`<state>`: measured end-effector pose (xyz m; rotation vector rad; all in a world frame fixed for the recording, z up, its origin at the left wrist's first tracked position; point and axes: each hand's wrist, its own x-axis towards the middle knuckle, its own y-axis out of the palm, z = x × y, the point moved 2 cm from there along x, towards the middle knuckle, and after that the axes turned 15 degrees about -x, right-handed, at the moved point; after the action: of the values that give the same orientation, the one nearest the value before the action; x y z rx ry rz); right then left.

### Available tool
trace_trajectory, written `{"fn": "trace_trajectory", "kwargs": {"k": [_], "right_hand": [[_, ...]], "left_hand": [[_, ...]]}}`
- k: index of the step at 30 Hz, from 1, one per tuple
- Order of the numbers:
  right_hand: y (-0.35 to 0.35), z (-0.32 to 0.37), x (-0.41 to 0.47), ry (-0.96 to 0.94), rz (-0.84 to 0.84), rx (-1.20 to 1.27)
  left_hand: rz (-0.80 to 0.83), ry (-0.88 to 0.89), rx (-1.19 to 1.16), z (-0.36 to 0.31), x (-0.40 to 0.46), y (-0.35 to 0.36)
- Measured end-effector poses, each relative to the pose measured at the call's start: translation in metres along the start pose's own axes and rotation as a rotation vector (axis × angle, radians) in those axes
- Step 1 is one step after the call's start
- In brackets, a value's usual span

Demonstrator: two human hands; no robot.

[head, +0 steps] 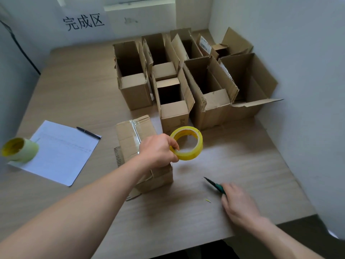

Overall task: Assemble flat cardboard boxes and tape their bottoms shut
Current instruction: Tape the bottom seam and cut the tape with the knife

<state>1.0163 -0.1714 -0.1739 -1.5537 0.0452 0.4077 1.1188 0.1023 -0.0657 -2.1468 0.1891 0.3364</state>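
The box (137, 146) sits upside down near the middle of the desk (242, 156), its taped bottom facing up and its long side pointing away from the person. The left hand (158, 150) is right over it, fingers curled around the yellow tape roll (187, 143). Farther right, the right hand (237, 204) holds a green-handled cutter (214, 185).
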Motion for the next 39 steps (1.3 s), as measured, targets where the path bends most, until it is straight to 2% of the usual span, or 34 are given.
{"fn": "trace_trajectory", "kwargs": {"k": [3,8,12,22,27,28,30,32,33,35,37,39], "right_hand": [[-0.016,0.020,-0.008,-0.083,-0.163,0.315],[-0.044,0.062,-0.004,-0.259,-0.274,0.421],[-0.049,0.076,0.005,-0.242,-0.311,0.398],[-0.035,0.079,0.015,-0.267,-0.249,0.248],[-0.019,0.046,0.022,-0.038,-0.097,0.062],[-0.021,0.040,0.023,0.006,-0.108,0.052],[-0.042,0.039,0.027,0.007,-0.346,0.189],[-0.073,0.056,0.034,-0.151,-0.648,0.280],[-0.088,0.067,0.040,-0.247,-0.710,0.257],[-0.112,0.086,0.055,-0.358,-0.675,0.102],[-0.122,0.098,0.070,-0.410,-0.562,-0.019],[-0.124,0.103,0.081,-0.468,-0.435,-0.035]], "left_hand": [[0.022,0.001,-0.001,-0.001,0.000,-0.001],[0.055,-0.001,-0.014,-0.002,0.000,-0.003],[0.044,0.017,0.000,-0.003,-0.002,-0.005],[0.025,0.040,0.010,-0.004,-0.002,-0.002],[0.029,0.040,0.024,-0.003,-0.001,-0.002],[0.029,0.042,0.025,-0.003,-0.001,-0.002],[0.026,0.046,0.029,-0.003,-0.001,-0.002],[0.021,0.046,0.035,-0.003,0.000,-0.002],[0.022,0.048,0.040,-0.002,0.000,-0.002],[0.028,0.063,0.059,-0.003,-0.001,-0.001],[0.020,0.080,0.081,-0.003,-0.003,-0.001],[0.015,0.091,0.082,0.001,-0.005,-0.001]]}}
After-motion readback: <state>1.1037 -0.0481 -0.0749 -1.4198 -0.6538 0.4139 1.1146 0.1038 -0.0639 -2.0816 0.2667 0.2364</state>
